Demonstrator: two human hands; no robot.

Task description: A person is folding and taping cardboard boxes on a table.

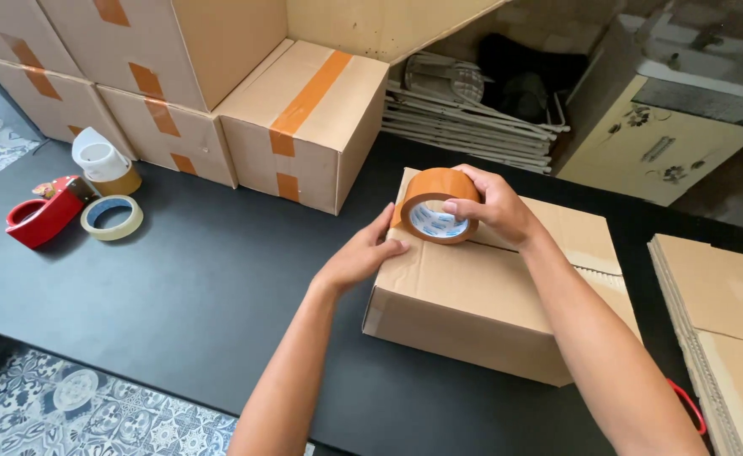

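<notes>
I am holding the brown tape roll (435, 207) with my right hand (496, 205), fingers closed around it, on the top edge of the cardboard box (481, 300). My left hand (361, 255) is lying open, touching the box.

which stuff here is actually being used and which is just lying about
In use: brown tape roll in the right hand; cardboard box, left hand pressing its flap.

Lying about: red tape dispenser, near-empty tape ring, taped boxes, flat cardboard stack.
</notes>
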